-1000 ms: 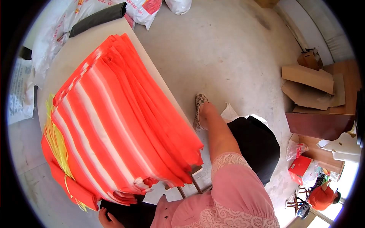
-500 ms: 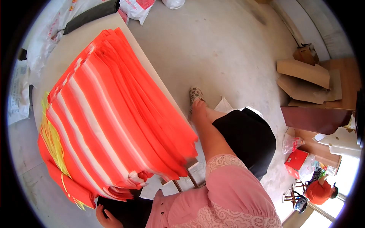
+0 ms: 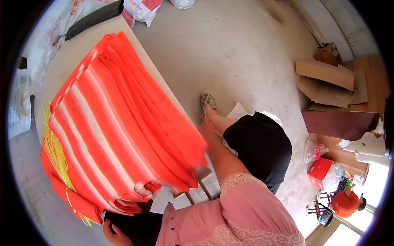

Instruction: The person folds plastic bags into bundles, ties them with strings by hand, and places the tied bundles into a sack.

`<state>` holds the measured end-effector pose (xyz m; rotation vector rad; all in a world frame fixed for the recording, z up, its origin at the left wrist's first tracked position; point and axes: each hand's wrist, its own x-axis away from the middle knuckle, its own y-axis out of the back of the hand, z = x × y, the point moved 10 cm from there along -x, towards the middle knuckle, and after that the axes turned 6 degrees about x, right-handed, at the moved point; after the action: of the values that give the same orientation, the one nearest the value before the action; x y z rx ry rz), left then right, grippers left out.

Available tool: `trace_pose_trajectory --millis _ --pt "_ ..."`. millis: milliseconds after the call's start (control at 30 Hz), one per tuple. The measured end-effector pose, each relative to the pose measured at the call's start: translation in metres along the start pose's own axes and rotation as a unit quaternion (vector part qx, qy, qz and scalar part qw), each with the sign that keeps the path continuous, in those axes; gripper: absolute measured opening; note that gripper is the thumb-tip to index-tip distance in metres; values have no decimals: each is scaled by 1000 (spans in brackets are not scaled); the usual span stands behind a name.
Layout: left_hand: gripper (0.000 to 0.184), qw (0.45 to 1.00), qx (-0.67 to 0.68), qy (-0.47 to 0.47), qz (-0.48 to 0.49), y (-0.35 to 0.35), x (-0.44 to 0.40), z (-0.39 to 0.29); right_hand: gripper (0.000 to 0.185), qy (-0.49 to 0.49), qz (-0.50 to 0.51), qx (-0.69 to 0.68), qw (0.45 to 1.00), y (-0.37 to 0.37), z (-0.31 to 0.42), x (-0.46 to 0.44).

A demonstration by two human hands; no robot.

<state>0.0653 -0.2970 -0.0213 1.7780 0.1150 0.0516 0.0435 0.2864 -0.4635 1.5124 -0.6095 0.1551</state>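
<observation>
A thick stack of red cloth with white stripes (image 3: 111, 123) lies across the board in front of me, its layers fanned along the right side. My right hand (image 3: 207, 128) is beside the stack's right edge, blurred and partly hidden, so its fingers cannot be made out. My left hand (image 3: 117, 234) rests against my black-clad leg (image 3: 137, 227), below the stack's lower left corner, fingers apart and holding nothing. Yellow strands (image 3: 57, 151) lie along the stack's left edge, beside a rolled red cloth (image 3: 80, 203).
The board (image 3: 135, 49) carries a dark roll (image 3: 94, 19) at its far end. White plastic bags (image 3: 143, 10) sit beyond it. Opened cardboard (image 3: 328, 82) lies on a brown cabinet (image 3: 340, 127) to the right. Another person in red (image 3: 344, 203) is farther off.
My right hand has moved left and slightly down, closer to the stack's edge. The whole view has shifted a little. My left hand stays by my leg.
</observation>
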Motion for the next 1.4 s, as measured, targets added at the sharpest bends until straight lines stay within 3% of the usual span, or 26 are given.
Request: trace_pose_trajectory --millis 100,167,233,300,433,567,667,767,867,967,1067,1167,1267,1400 --pt "33 1000 4 -5 3 0 0 -3 36 -73 54 -184 979 4 -1 -10" --pt "33 1000 0 -3 4 0 -1 -6 56 -217 91 -341 910 -17 -12 -23" --pt "32 1000 -13 3 7 -1 -2 -6 58 -250 88 -382 885 -38 -17 -45" --pt "32 1000 -9 2 0 -1 -2 -6 60 -252 75 -394 881 -80 -19 -70" --pt "31 1000 -6 0 4 -1 -4 -11 62 -279 26 -399 873 8 -26 -19" --pt "31 1000 -9 -9 2 -2 -5 -7 54 -244 -24 -367 897 10 -27 -24" --pt "30 1000 -19 4 2 -3 -6 -10 42 -139 12 -176 974 70 -35 -18" --pt "35 1000 5 -17 -11 4 -8 -30 33 -226 30 -267 936 65 -88 -20" --pt "47 998 28 -57 -21 12 -16 -68 26 -168 85 -210 959 87 -96 -13" --pt "46 998 19 -54 -19 12 -18 -67 24 -110 18 -167 980 84 -94 -21" --pt "44 998 13 -62 -12 11 -20 -69 23 -108 50 -161 980 98 -94 -21" --pt "44 998 7 -65 -12 11 -19 -70 25 -81 -15 -57 995 96 -95 -30" --pt "42 998 10 -67 -17 11 -19 -70 28 -123 5 -199 972 126 -103 -17" --pt "40 997 9 -71 -17 13 -19 -75 35 -183 -34 -288 939 88 -117 -30"
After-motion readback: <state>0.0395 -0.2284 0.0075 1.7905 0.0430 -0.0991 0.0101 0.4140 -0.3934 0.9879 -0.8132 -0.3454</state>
